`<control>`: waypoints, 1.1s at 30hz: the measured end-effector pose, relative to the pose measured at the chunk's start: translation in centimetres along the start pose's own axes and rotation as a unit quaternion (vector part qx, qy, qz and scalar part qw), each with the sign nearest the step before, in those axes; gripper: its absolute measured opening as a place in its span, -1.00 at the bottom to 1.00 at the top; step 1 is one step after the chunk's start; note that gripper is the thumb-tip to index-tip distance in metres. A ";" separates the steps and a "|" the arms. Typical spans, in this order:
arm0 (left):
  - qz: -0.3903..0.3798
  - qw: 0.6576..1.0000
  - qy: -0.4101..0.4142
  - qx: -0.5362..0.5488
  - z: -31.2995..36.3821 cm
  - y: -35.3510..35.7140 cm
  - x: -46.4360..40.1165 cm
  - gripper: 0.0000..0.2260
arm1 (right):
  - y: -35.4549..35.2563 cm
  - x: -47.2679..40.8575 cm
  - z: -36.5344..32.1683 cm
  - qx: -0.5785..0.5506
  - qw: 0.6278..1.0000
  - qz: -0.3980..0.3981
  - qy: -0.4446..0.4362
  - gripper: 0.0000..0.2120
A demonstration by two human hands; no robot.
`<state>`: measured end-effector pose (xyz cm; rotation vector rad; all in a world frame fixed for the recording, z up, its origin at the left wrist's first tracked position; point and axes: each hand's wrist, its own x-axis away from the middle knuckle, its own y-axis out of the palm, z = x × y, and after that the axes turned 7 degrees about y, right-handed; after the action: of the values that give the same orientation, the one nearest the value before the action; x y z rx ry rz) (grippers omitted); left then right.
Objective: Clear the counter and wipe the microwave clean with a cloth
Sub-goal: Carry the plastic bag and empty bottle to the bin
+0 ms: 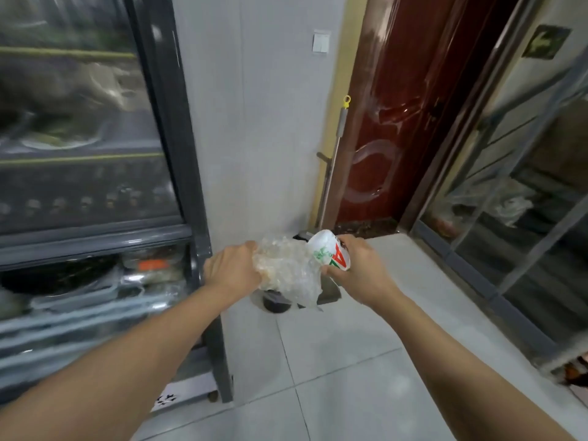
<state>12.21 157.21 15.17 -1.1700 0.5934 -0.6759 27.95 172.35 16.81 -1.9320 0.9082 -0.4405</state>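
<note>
Two loads in hand: left hand [234, 270] clenched on crumpled clear plastic wrap [286, 272], right hand [353, 270] wrapped around a paper cup [331, 251], both over a dark bin [276, 302] on the floor. Risks: cup is tilted, so dregs could spill; limp plastic may drift past the rim. Microwave not visible.
</note>
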 end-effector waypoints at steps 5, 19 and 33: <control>0.002 0.999 -0.046 0.001 -0.5 2.6 -7.1 -0.57 | 1.6 -8.2 1.8 -0.001 0.999 -0.028 -0.026 -0.51; -0.045 0.995 -0.082 -0.014 -3.1 10.1 -28.4 -0.62 | 7.4 -30.9 5.4 0.004 0.997 -0.075 -0.011 -0.50; -0.128 0.961 -0.240 -0.037 -4.6 21.6 -43.9 -0.58 | 16.8 -53.4 11.2 -0.025 0.971 -0.224 -0.082 -0.49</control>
<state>-16.68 192.23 -3.68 -1.4364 0.0562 -0.5589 -7.47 213.83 -0.09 -2.1848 0.3731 -0.5107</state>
